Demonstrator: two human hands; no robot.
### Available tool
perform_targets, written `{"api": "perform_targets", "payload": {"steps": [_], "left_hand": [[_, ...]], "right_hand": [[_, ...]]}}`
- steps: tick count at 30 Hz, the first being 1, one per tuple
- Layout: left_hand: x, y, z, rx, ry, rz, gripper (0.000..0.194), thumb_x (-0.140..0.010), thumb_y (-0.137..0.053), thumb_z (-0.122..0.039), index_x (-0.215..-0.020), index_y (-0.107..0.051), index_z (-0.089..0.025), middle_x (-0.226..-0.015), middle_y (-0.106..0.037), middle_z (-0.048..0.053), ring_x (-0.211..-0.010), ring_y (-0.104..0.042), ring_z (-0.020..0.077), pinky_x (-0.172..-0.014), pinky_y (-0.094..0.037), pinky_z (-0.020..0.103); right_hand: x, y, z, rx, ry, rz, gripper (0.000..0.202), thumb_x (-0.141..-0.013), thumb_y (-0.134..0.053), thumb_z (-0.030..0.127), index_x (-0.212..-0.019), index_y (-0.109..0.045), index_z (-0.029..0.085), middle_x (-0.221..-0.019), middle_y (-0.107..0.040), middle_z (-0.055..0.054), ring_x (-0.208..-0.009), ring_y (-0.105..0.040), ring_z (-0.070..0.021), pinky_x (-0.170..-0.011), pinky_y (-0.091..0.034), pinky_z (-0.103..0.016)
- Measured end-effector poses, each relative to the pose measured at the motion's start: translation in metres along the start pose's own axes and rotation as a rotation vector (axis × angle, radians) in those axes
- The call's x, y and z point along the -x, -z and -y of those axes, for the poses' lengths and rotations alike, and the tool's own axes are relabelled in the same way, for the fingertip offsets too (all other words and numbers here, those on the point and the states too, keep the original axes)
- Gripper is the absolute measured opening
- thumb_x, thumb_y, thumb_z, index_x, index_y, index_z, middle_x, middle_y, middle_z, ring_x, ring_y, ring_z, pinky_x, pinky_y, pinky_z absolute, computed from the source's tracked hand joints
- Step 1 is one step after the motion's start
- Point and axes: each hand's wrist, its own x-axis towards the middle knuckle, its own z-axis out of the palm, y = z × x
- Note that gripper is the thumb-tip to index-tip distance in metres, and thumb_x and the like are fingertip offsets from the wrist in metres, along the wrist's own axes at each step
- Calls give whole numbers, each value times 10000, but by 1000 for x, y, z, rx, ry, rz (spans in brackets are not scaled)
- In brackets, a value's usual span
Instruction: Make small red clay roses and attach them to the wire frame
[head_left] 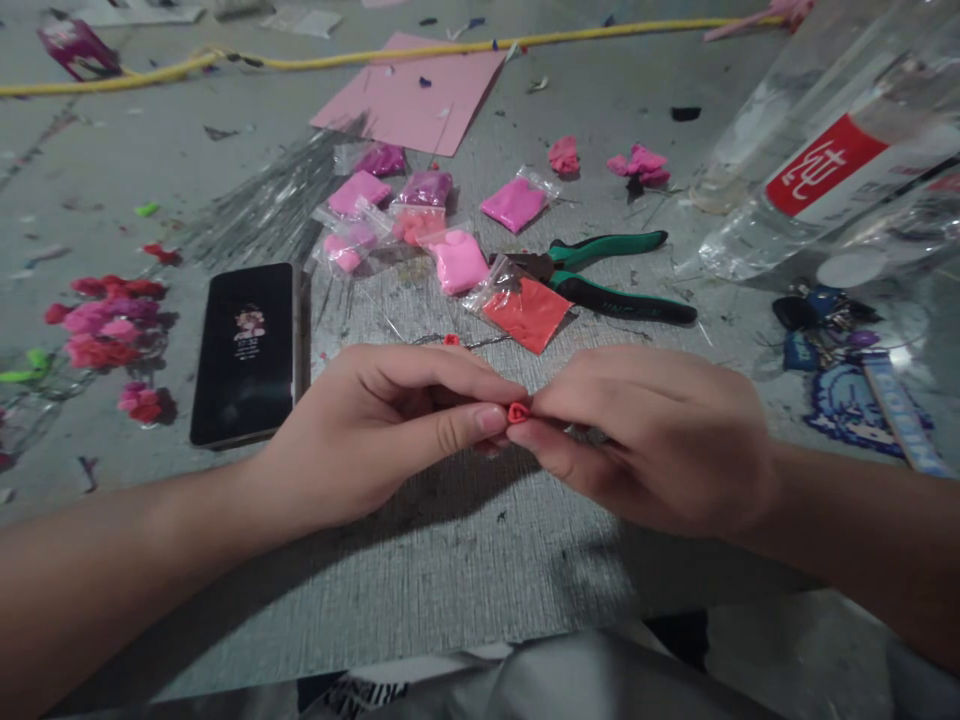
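Between my two hands is a small red clay rosebud (517,412), pinched by thumb and fingers from both sides. My left hand (397,425) grips its left side, with the lower fingers partly hidden behind the thumb. From the right, my right hand (645,430) pinches the same bud between thumb and index finger. Just behind the hands lies a twisted wire with a bit of red clay (451,341) on it. A bag of orange-red clay (527,312) and green-handled pliers (600,270) are beyond my fingers.
Left of my hands lie a phone (244,352) and clay flower clusters (112,320). Farther back are clay bags (459,262), a wire bundle (262,190), pink paper (420,90) and a yellow cord (315,62). Plastic bottles (825,165) and keychains (855,405) occupy the right side.
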Motion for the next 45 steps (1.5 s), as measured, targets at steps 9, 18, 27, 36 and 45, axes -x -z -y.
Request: {"api": "perform_targets", "payload": {"steps": [9,18,27,36,45], "left_hand": [[-2,2,-1,26,23,20,140,-890,-784,-182,-975,-850,-271,-913,-819,46,-796,-766,168,-732,-645,250],[0,0,0,153,87,-2,175,-876,-786,-104,-944,-841,-256,-864,-807,0,-773,-735,98,-696,-597,149],[1,-3,0,11,-18,-66,198,-796,-863,-131,-892,-855,-304,-917,-821,13,-853,-773,164,-790,-646,248],[0,-3,1,-10,-59,-78,228,-786,-870,-121,-913,-856,-309,-939,-832,-2,-876,-783,159,-830,-660,246],[1,-5,0,138,20,-96,231,-770,-857,-37,-862,-834,-248,-833,-821,-24,-758,-769,102,-729,-630,148]], "right_hand": [[-2,-1,-2,-92,-22,16,196,-1034,-625,290,-893,-697,175,-782,-781,4,-724,-724,-104,-703,-517,-215],[0,0,3,-69,-70,-42,46,-973,-649,235,-944,-680,215,-815,-780,24,-715,-715,-120,-687,-542,-242],[2,0,7,-42,-76,-52,64,-991,-629,229,-1003,-692,221,-880,-810,18,-766,-742,-119,-728,-573,-236],[2,1,8,-46,-104,-24,55,-979,-637,213,-1000,-685,228,-834,-790,19,-738,-734,-126,-708,-572,-239],[4,0,7,-57,-121,27,138,-1008,-608,256,-1070,-727,225,-833,-795,3,-714,-737,-141,-671,-561,-257]]}}
